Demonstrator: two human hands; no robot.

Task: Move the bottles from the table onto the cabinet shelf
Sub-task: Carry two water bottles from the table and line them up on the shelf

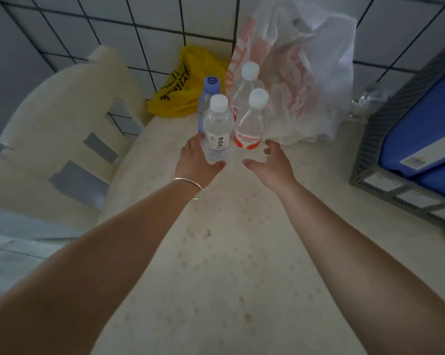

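Left hand (196, 160) grips the near-left bottle (217, 129) among 4 on the table (229, 252); right hand (271, 163) spread, touching nothing, near the red-labelled bottle (250, 124)

yellow bag (188, 83), white plastic bag (306, 73), grey crate (385, 139)

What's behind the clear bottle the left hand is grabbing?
A bluish bottle with a blue cap stands right behind the clear bottle; its lower part is covered. Farther back lies a yellow bag.
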